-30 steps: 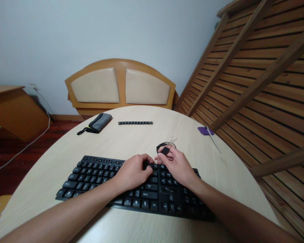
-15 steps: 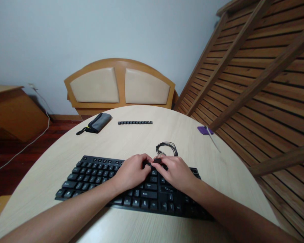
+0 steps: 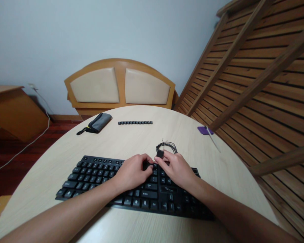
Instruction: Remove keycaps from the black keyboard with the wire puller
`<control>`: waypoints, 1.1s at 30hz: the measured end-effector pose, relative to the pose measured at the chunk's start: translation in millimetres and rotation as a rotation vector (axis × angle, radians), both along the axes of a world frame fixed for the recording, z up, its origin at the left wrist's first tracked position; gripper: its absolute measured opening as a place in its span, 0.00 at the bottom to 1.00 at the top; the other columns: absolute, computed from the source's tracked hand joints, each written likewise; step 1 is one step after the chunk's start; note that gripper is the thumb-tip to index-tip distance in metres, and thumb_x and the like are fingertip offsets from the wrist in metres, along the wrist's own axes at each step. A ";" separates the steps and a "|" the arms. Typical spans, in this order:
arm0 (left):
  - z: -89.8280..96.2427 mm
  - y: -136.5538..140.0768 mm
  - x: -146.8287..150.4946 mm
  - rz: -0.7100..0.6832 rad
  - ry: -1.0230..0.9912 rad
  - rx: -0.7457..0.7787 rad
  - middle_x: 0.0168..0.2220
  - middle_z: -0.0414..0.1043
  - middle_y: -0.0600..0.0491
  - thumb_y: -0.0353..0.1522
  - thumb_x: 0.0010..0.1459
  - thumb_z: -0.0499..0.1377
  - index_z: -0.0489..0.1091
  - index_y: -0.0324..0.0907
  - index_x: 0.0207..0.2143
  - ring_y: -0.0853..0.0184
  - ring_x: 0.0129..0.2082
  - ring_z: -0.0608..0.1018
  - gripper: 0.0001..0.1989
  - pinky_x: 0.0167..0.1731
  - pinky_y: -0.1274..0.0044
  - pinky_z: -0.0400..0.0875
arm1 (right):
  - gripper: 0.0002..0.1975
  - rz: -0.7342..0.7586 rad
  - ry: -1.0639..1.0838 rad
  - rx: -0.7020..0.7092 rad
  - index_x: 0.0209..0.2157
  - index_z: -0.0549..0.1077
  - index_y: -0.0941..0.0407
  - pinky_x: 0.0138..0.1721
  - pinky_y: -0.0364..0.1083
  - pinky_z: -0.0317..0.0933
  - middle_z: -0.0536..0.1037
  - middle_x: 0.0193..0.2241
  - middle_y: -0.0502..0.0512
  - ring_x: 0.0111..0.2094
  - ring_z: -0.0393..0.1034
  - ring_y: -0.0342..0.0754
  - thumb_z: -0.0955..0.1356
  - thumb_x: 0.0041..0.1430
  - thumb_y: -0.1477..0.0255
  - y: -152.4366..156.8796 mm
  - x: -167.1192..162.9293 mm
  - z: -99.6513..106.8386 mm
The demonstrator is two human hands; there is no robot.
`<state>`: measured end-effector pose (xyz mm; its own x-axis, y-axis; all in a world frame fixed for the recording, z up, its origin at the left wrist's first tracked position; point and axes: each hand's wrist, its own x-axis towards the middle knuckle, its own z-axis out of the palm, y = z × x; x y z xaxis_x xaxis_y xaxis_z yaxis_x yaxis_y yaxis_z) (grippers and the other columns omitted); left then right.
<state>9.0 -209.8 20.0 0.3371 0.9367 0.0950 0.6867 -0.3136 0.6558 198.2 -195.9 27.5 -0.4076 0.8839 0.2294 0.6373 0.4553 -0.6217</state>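
Note:
A black keyboard (image 3: 96, 170) lies across the near part of the table under both hands. My right hand (image 3: 177, 168) pinches a keycap puller (image 3: 159, 154), a small black block with thin wire prongs pointing up and away. My left hand (image 3: 134, 170) rests over the upper middle of the keyboard, thumb and forefinger bent together at its top row. What sits between those left fingertips, if anything, is hidden. Behind the right hand lies a coiled black cable (image 3: 171, 145), partly covered by the fingers and the wires.
Farther back on the round table (image 3: 131, 141), a row of loose black keycaps (image 3: 135, 123) stands near a grey pouch (image 3: 102, 122). At the right edge, a thin stick-like tool (image 3: 212, 139) lies over a purple cloth (image 3: 202, 130). Wooden slats (image 3: 243, 84) lean close on the right.
My right hand has raised and turned the keycap puller, so its wires now point up and away. My left hand has barely moved.

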 end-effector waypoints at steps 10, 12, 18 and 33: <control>-2.1 2.0 -0.2 -0.001 -0.029 -0.043 0.37 0.78 0.51 0.43 0.58 0.59 0.73 0.45 0.40 0.60 0.36 0.77 0.14 0.36 0.72 0.68 | 0.10 -0.010 0.394 -0.245 0.32 0.70 0.55 0.35 0.46 0.72 0.81 0.30 0.56 0.36 0.79 0.52 0.66 0.62 0.63 6.6 -0.3 -6.8; -2.3 2.3 -0.2 -0.022 -0.117 -0.047 0.38 0.78 0.52 0.41 0.59 0.59 0.73 0.44 0.39 0.61 0.39 0.77 0.11 0.39 0.72 0.68 | 0.11 -0.011 0.457 -0.242 0.34 0.72 0.56 0.37 0.46 0.72 0.81 0.32 0.56 0.37 0.79 0.51 0.67 0.61 0.62 5.4 -0.5 -7.4; 0.9 1.8 0.0 -0.051 -0.298 -0.088 0.37 0.77 0.53 0.37 0.61 0.58 0.72 0.42 0.39 0.64 0.38 0.77 0.09 0.41 0.74 0.69 | 0.15 -0.031 0.554 -0.304 0.37 0.74 0.58 0.39 0.47 0.73 0.80 0.31 0.56 0.36 0.78 0.51 0.67 0.60 0.59 8.2 0.3 -10.6; 1.3 0.2 0.0 -0.090 -0.435 0.002 0.38 0.75 0.54 0.30 0.60 0.60 0.70 0.42 0.41 0.68 0.38 0.76 0.06 0.42 0.76 0.70 | 0.19 -0.014 0.659 -0.460 0.41 0.75 0.58 0.39 0.48 0.73 0.79 0.28 0.54 0.33 0.77 0.48 0.71 0.53 0.60 11.8 1.2 -3.7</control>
<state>9.0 -209.6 21.3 0.3458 0.9050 0.2479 0.3172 -0.3613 0.8768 199.4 -184.1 23.8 -0.3032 0.9524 0.0306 0.0780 0.0568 -0.9953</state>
